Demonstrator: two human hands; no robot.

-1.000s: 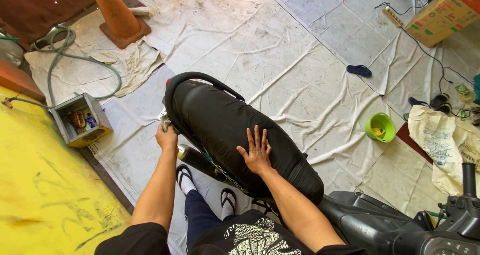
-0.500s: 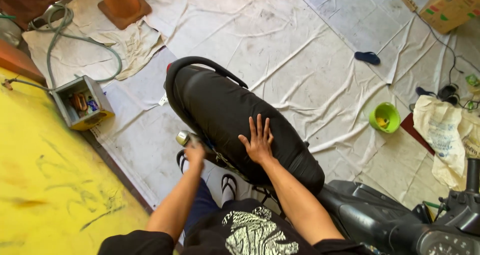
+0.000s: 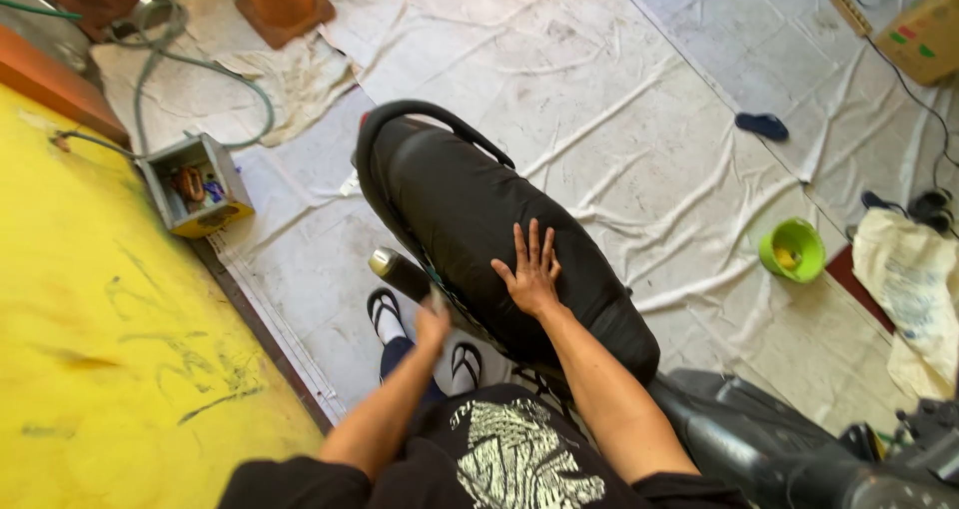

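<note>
Right hand [image 3: 529, 269] flat, fingers spread, on black scooter seat [image 3: 479, 219]. Left hand [image 3: 433, 321] blurred beside seat; grip cannot tell. Cardboard box [image 3: 924, 34] far right.

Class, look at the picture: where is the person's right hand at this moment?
In the head view, the right hand lies flat, fingers spread, on the black motorcycle seat, right of the left hand.

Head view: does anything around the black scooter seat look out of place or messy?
Nothing wrong on the black padded scooter seat, where the right hand rests flat. Around it, the white floor sheet is wrinkled and stained, a single blue sandal lies alone on it, and the grey box of tools sits tilted.
</note>
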